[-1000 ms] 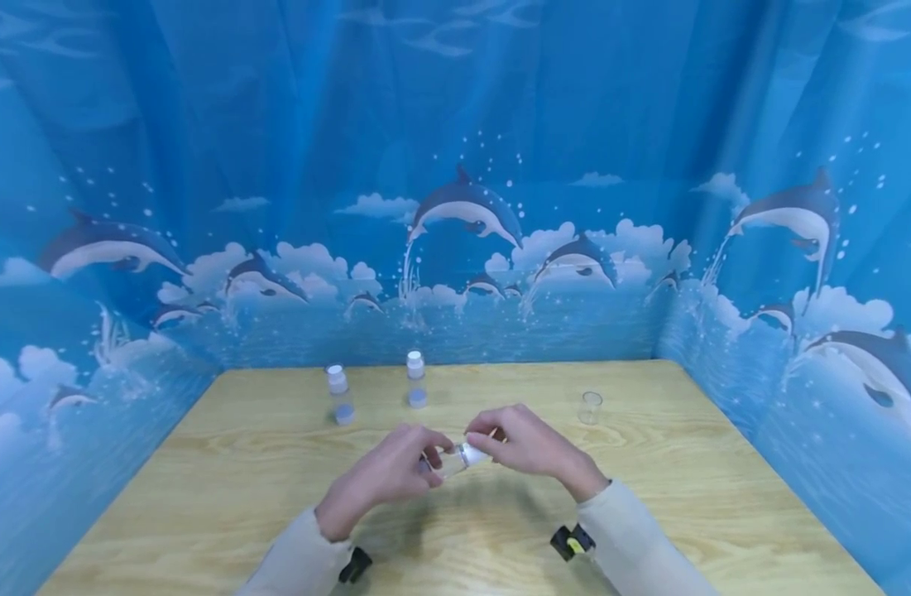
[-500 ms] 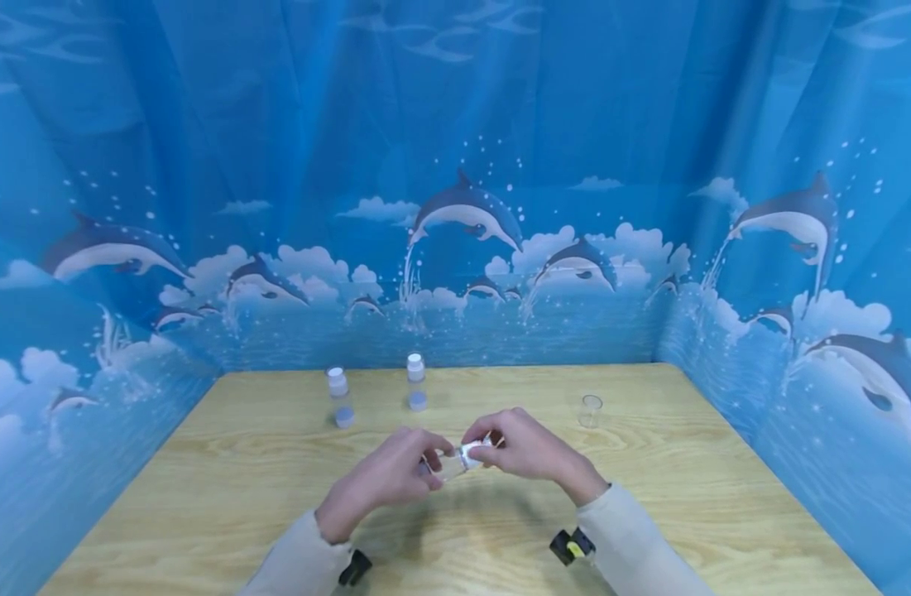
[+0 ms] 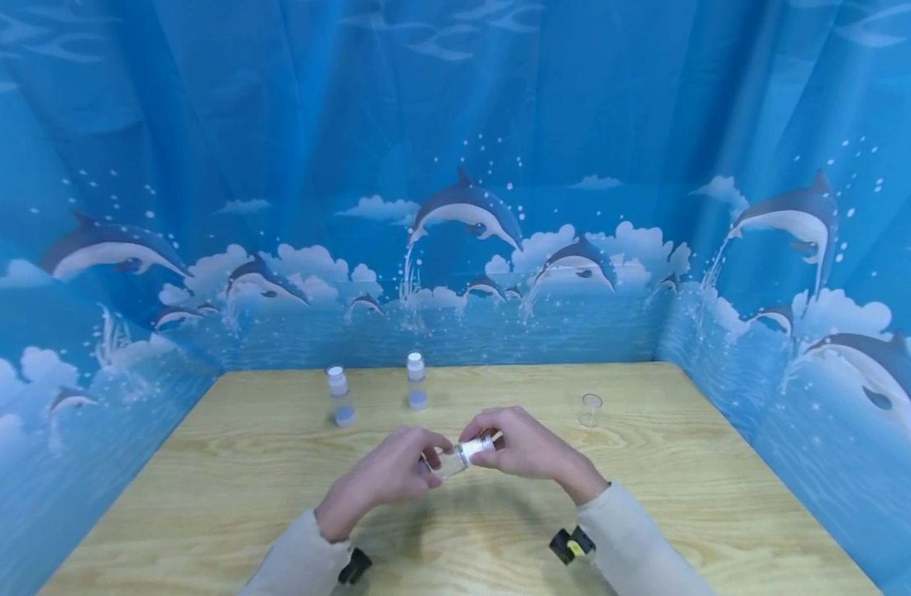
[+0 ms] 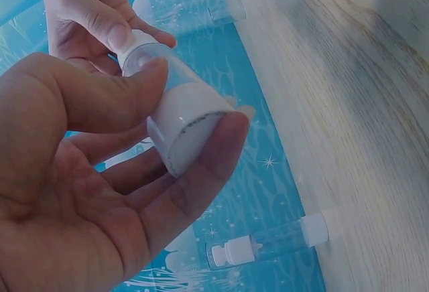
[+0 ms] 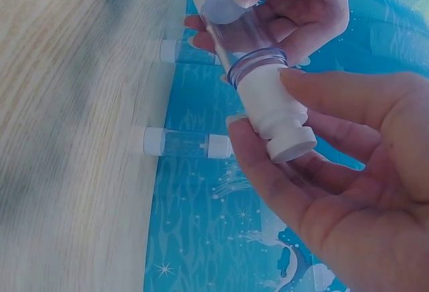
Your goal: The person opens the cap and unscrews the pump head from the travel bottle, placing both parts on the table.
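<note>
Tilted between both hands, above the table (image 3: 455, 538), is a clear pump bottle (image 5: 231, 37) with a white base (image 4: 191, 121) and a white pump head (image 5: 265, 98). My left hand (image 3: 391, 472) grips its lower end, thumb on one side and fingers round the other. The thumb and fingers of my right hand (image 3: 525, 447) pinch the pump head at its collar. In the right wrist view the stepped white top points away from the left hand, and the clear body meets the collar at a ring-like rim.
Two similar bottles, a left one (image 3: 340, 397) and a middle one (image 3: 416, 382), stand upright at the back with white tops. A small clear cup-like cap (image 3: 591, 410) stands at the back right. A blue dolphin-print curtain (image 3: 455, 165) encloses the table's back and sides.
My right thumb and fingers have shifted round the pump head, so more of its white side shows. My left hand keeps its grip on the bottle, almost still.
</note>
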`<state>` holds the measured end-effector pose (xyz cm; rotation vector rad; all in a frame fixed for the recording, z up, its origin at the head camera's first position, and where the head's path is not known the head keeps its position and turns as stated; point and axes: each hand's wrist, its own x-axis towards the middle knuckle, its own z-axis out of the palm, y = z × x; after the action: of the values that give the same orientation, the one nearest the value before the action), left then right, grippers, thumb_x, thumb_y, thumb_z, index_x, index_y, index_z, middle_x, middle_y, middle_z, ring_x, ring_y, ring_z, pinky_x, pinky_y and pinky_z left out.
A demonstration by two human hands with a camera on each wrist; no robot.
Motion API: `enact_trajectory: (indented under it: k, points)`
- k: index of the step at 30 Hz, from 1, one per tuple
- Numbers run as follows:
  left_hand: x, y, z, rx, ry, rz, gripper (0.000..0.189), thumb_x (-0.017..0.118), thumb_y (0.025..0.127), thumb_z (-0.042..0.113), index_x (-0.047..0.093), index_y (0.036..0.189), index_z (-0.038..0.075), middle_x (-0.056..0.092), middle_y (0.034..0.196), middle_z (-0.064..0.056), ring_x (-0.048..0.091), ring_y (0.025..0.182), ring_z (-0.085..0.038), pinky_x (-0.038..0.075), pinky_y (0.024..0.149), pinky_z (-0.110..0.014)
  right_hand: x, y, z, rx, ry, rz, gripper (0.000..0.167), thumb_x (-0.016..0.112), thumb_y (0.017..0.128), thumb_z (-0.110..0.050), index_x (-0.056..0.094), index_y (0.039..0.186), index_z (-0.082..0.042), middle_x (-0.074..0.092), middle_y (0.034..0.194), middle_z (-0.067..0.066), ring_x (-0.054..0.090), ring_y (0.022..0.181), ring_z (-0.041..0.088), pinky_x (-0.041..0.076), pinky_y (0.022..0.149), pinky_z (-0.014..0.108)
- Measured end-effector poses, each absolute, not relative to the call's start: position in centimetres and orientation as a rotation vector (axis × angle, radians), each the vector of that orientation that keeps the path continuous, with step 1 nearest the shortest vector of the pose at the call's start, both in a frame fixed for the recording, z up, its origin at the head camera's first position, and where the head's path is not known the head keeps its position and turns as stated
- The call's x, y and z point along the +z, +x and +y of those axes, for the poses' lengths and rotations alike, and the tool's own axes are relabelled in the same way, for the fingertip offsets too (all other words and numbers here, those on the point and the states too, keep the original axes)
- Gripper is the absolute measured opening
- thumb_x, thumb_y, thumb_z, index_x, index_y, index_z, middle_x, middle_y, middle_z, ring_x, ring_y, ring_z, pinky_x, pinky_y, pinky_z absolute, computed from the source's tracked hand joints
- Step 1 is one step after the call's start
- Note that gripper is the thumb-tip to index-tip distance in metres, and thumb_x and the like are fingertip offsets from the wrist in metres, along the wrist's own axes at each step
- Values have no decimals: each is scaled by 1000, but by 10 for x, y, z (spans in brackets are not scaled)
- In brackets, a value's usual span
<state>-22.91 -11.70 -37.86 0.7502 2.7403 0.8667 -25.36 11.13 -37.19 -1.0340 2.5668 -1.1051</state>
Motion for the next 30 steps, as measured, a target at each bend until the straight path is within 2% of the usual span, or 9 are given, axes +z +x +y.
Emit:
enact_trajectory:
  k: [7, 12, 16, 19, 23, 30]
  points:
    - [-379, -229, -117, 870, 777, 2756, 44, 79, 79, -5, 72, 122, 3, 76, 96, -12, 69, 80, -14, 61, 71, -28, -372, -254, 113, -1099, -1055, 2557, 27, 72, 95, -12, 71, 121, -4, 74, 114, 9, 69, 98, 15, 60, 82, 21]
    - [-379, -228, -118, 871, 810, 2765, 45, 79, 78, -5, 71, 122, 2, 77, 96, -13, 69, 80, -15, 61, 70, -29, -372, -255, 116, -1061, -1083, 2595, 27, 61, 104, -22, 71, 122, -4, 75, 116, 9, 71, 102, 17, 59, 86, 23]
    - [-379, -229, -118, 858, 801, 2767, 45, 79, 79, -5, 71, 122, 2, 77, 97, -13, 69, 79, -13, 61, 70, -27, -372, -255, 117, -1082, -1040, 2572, 28, 53, 108, -23, 71, 118, -4, 76, 105, 9, 71, 86, 11, 62, 76, 27]
    - [-379, -229, -118, 852, 778, 2763, 45, 79, 79, -4, 71, 123, 3, 77, 98, -12, 69, 79, -11, 61, 70, -25, -374, -255, 116, -1130, -984, 2505, 29, 51, 109, -21, 71, 118, -3, 75, 100, 10, 72, 79, 19, 64, 69, 37]
    - [-379, -229, -118, 861, 758, 2750, 46, 78, 79, -5, 71, 123, 4, 76, 98, -11, 68, 78, -11, 60, 69, -24, -375, -255, 114, -1176, -946, 2449, 29, 49, 109, -19, 71, 117, -2, 75, 99, 12, 74, 83, 36, 64, 73, 48]
    - [-377, -228, -117, 869, 756, 2747, 46, 79, 79, -5, 71, 123, 3, 76, 97, -11, 68, 79, -12, 60, 69, -25, -375, -254, 113, -1183, -943, 2433, 26, 52, 108, -16, 70, 120, -1, 75, 103, 12, 74, 88, 39, 65, 75, 46]
